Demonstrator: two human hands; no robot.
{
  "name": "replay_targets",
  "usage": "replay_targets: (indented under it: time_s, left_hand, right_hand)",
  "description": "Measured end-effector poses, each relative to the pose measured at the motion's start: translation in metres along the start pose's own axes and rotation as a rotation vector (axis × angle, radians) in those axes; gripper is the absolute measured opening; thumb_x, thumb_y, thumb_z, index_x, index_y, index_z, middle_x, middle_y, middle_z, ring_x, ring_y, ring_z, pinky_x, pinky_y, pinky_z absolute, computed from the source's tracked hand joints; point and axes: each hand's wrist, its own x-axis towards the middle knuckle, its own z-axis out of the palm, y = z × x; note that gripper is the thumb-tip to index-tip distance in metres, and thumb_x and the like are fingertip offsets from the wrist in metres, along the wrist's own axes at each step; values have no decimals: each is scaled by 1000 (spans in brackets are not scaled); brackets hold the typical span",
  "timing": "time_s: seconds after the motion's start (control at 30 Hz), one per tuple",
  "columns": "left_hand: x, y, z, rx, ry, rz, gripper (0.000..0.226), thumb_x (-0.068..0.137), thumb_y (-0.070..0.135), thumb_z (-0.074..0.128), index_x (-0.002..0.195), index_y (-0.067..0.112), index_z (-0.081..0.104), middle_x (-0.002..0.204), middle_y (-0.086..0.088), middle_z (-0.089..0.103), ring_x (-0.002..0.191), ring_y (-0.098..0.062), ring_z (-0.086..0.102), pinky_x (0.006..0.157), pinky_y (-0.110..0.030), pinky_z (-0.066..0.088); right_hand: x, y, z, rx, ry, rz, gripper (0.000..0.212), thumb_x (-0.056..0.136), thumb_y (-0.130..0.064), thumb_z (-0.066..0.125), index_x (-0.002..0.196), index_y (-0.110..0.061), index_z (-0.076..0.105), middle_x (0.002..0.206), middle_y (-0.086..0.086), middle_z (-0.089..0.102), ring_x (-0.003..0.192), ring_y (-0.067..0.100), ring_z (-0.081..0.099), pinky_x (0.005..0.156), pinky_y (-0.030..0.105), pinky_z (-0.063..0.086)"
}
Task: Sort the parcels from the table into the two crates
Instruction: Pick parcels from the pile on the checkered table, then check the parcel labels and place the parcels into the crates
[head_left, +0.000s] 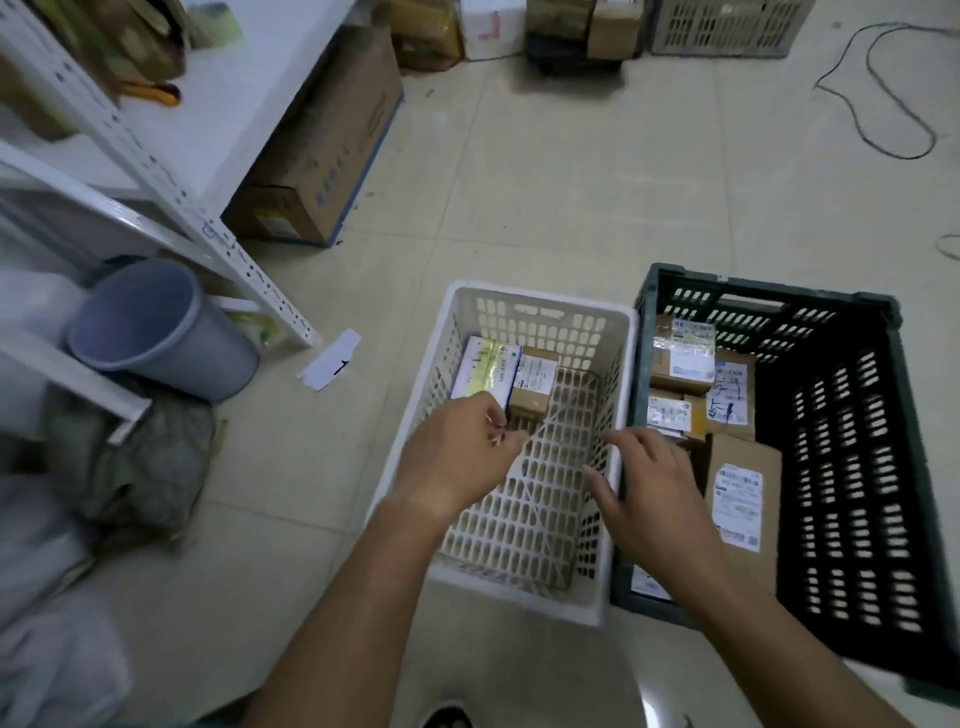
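So, left hand (457, 452) mid-frame over white crate (540, 299), fingers curled, nothing visibly gripped. Right hand (649, 493) spread empty on divide beside black crate (769, 291). Parcels (680, 358) packed along far walls, probably saving space.

1. We see two bare forearms rising from the bottom edge, with no sleeve on either one as far up as the picture shows.
2. Our left hand (457, 457) wears no glove; two small pale glints sit at its fingers, too blurred for us to say whether they are nails or a ring.
3. Our right hand (657, 499) is likewise ungloved, with no watch or band at its wrist.
4. No watch or band shows at the left wrist either.
5. At the bottom edge, between the forearms, we make out a dark rounded shape with a pale rim, perhaps the toe of a shoe (448, 718); it is too cropped for us to be sure.
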Motion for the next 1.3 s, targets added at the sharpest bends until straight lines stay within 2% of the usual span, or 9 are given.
replay_targets:
  time_s: [0.23,0.4,0.57,0.67,0.9,0.97,1.07,1.2,1.3]
  left_hand:
    - [-97,101,-201,-71,130,-16,29,93,56,64,111,34,64,104,15,67,95,-9,65,81,-34,55]
    - [-180,151,-366,10,271,12,33,95,57,60,118,34,62,109,14,66,98,-10,63,78,-31,52]
    - [-271,161,-489,73,351,-15,40,98,59,57,127,32,59,116,11,64,105,-12,62,87,-35,54]
    - [-325,157,-537,131,411,-80,41,97,58,59,127,32,61,117,11,65,106,-11,61,83,-30,51]
    - [-451,171,-572,245,608,-268,35,94,56,63,120,32,61,110,9,65,97,-13,56,75,-29,42]
    - [-488,185,-562,233,664,-324,36,95,58,61,122,34,60,111,10,65,99,-14,57,79,-33,49]
    - [-543,210,-533,239,710,-413,37,95,58,60,120,32,61,111,10,64,101,-15,58,82,-38,54]
    - [-605,234,-503,191,696,-502,38,95,57,63,124,32,63,116,12,65,103,-11,60,89,-39,54]
    - [-641,248,-499,215,740,-559,38,95,58,63,124,34,63,116,14,66,106,-9,59,89,-36,53]
  right_hand:
    - [-23,-177,-213,-10,-4,-221,48,100,-42,57,141,-18,55,140,3,56,130,26,47,108,43,43]
    - [-54,-305,-352,-16,-10,-401,40,100,-39,59,136,-21,60,135,1,59,127,25,50,105,40,45]
    - [-90,-408,-446,-48,-6,-583,40,101,-42,56,137,-23,60,135,-2,60,127,24,51,103,37,47]
    - [-115,-455,-483,-37,17,-705,37,101,-40,57,135,-24,61,133,-3,61,126,24,52,101,37,48]
    - [-175,-507,-538,48,84,-1009,22,95,-30,67,114,-21,71,114,-2,69,107,23,60,89,31,46]
    - [-194,-506,-548,107,57,-1084,22,94,-30,67,113,-19,71,113,-1,68,103,21,61,88,31,48]
    - [-230,-495,-556,176,-32,-1175,23,94,-31,66,112,-18,68,114,0,66,106,24,59,91,42,54]
    - [-277,-483,-558,201,-88,-1286,19,93,-24,71,109,-15,70,110,0,67,107,25,58,91,32,42]
    - [-305,-490,-565,194,-134,-1340,24,94,-28,70,115,-16,70,117,0,67,115,25,56,97,35,44]
